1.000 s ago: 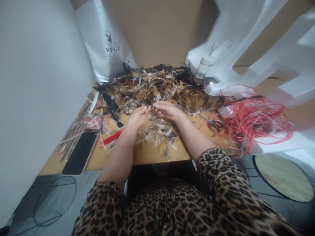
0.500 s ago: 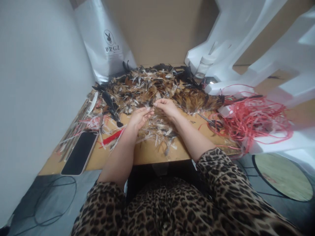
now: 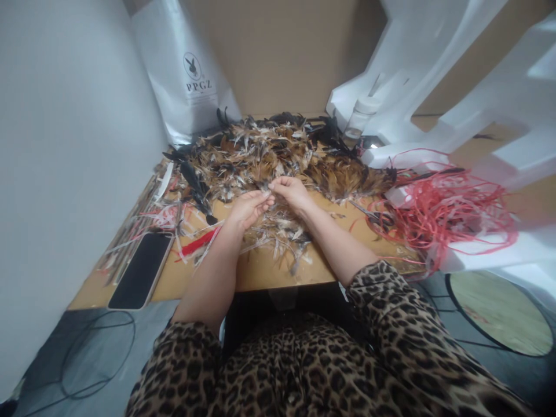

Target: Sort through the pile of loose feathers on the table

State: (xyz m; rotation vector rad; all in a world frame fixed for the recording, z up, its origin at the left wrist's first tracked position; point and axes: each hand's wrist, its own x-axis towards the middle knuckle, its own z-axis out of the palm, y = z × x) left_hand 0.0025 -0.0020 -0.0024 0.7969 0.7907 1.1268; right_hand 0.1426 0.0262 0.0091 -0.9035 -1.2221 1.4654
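Observation:
My left hand (image 3: 252, 207) and my right hand (image 3: 290, 190) meet at their fingertips over the middle of the table. Both pinch a small feather (image 3: 262, 185) between thumb and fingers; its exact outline blends into what lies behind. Just beyond stretches a heap of brown, black and white feathers (image 3: 243, 147). Below my hands lies a scatter of pale feather scraps (image 3: 291, 231), partly covered by my right wrist.
On the left are a phone (image 3: 139, 271), thin sticks (image 3: 134, 223) and a red strip (image 3: 197, 243). Scissors (image 3: 369, 214) lie near tangled red string (image 3: 456, 211) at right. A capped jar (image 3: 362, 117) and a printed white bag (image 3: 191, 92) stand behind.
My two hands have drawn slightly closer at the fingertips, the left shifting a little right and the right a little down. The surrounding things stay where they were.

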